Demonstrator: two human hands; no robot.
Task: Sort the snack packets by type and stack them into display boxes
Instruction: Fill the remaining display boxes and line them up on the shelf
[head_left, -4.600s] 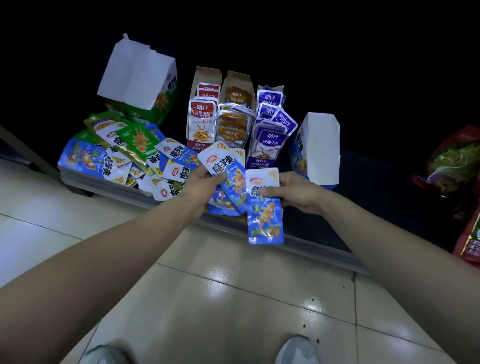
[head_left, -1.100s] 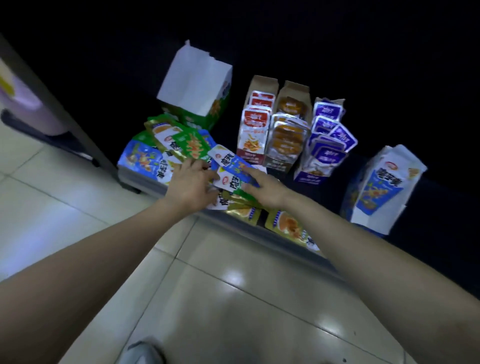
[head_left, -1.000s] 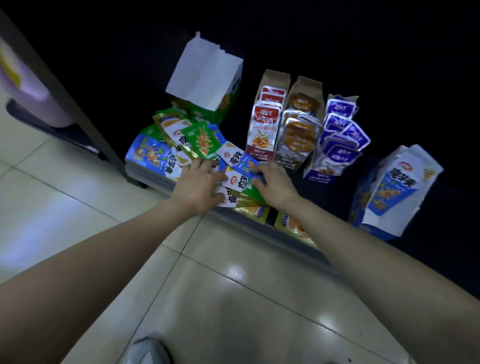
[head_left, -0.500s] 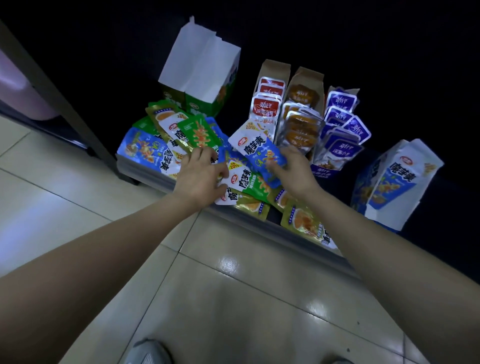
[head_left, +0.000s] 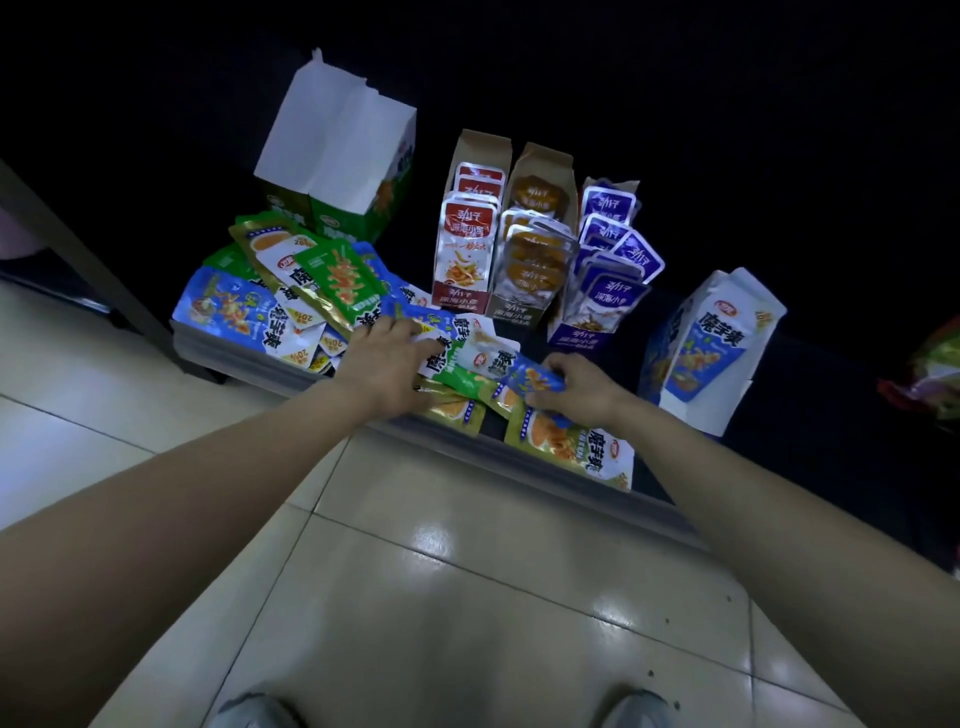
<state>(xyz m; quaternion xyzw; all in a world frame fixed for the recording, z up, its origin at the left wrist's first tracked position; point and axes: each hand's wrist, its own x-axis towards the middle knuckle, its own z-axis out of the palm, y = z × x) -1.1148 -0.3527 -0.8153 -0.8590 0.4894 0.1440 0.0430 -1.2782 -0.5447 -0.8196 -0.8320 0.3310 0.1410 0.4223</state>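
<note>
At your ten o'clock a loose pile of packets (head_left: 244, 317) sprawls along the shelf edge (head_left: 249, 364), with blue, green and gold wrappers overlapping. Behind it, at eleven o'clock, the green display box (head_left: 358, 218) stands with its white flap raised toward you, so you cannot tell what is inside. Your left hand (head_left: 384, 364) lies on the right end of the pile with its fingers straight and spread over the wrappers, gripping nothing. At twelve o'clock three narrow boxes stand side by side, touching. The red display box (head_left: 460, 304) holds a row of upright red-and-silver packets, the brown display box (head_left: 543, 161) holds brown ones, and the purple display box (head_left: 584, 335) holds purple ones, a few of which fan out toward three o'clock. Your right hand (head_left: 579, 389) is near the left one but apart from it. Its fingers curl to pinch one end of a blue packet (head_left: 535, 376) that rests across green and gold wrappers. Just at six o'clock of that hand a gold packet (head_left: 566, 439) lies at the shelf lip. At two o'clock the blue display box (head_left: 711, 343) stands tilted, its contents hidden. The tiled floor (head_left: 467, 597) fills your six o'clock.
</note>
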